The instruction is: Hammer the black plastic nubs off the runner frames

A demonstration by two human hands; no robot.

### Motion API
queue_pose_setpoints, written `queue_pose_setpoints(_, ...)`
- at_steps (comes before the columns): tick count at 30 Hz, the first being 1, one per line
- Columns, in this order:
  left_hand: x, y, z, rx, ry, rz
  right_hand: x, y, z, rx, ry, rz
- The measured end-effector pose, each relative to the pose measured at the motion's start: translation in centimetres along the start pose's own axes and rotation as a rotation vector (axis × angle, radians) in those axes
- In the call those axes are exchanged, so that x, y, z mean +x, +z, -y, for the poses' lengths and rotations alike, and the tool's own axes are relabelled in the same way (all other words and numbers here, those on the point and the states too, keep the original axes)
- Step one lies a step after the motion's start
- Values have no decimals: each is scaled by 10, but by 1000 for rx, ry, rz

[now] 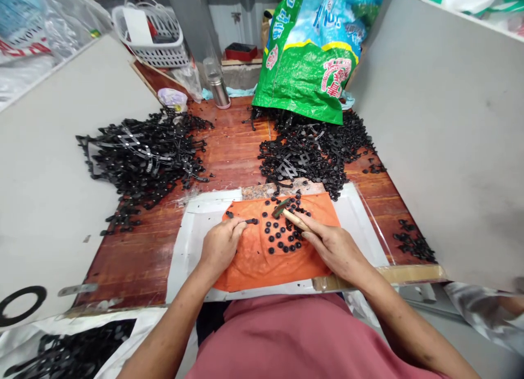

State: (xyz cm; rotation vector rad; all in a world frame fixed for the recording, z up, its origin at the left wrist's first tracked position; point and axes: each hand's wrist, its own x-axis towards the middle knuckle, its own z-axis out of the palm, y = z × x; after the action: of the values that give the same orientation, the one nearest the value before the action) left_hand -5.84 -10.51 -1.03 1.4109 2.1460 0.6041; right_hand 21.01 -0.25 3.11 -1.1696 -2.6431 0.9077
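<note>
An orange cloth (262,262) lies on a white sheet (188,242) in front of me, strewn with several small black round parts (282,238). My left hand (221,245) rests on the cloth's left side, fingers pinched on a small black piece (251,221). My right hand (331,247) is closed around a small hammer with a wooden handle (295,220); its dark head (280,208) sits over the black parts near the cloth's far edge.
Two heaps of black plastic frames lie on the red wooden table: one at the left (143,158), one at the right (315,150) spilling from a green sack (311,57). Grey boards (446,122) flank both sides. A metal flask (219,87) and a white basket (151,32) stand behind.
</note>
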Motion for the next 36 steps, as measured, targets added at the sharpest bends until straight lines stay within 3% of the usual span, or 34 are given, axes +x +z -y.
queue_pose_setpoints(9, -3, 5, -1, 177, 14, -47, 9, -4, 15, -108, -66, 26)
queue_pose_setpoints(15, -1, 3, -3, 197, 39, -29, 16, 6, 26, -155, -202, -76)
queue_pose_setpoints(19, -1, 4, -3, 208, 27, -41, 19, 13, 31, -363, -172, -12)
queue_pose_setpoints(23, -2, 5, -3, 185, 30, -37, 19, 15, 33, -377, -182, -73)
queue_pose_setpoints(26, -1, 3, -3, 146, 17, -44, 22, 16, 32, -437, -137, 6)
queue_pose_setpoints(29, 0, -3, -1, -132, -28, -64, 27, 11, 33, -251, -168, -40)
queue_pose_setpoints(32, -1, -14, -3, -648, -122, -64, 33, 6, 37, 85, -200, -169)
queue_pose_setpoints(36, -6, -21, -17, -1067, -222, 9, 34, 12, 52, 419, -217, -73)
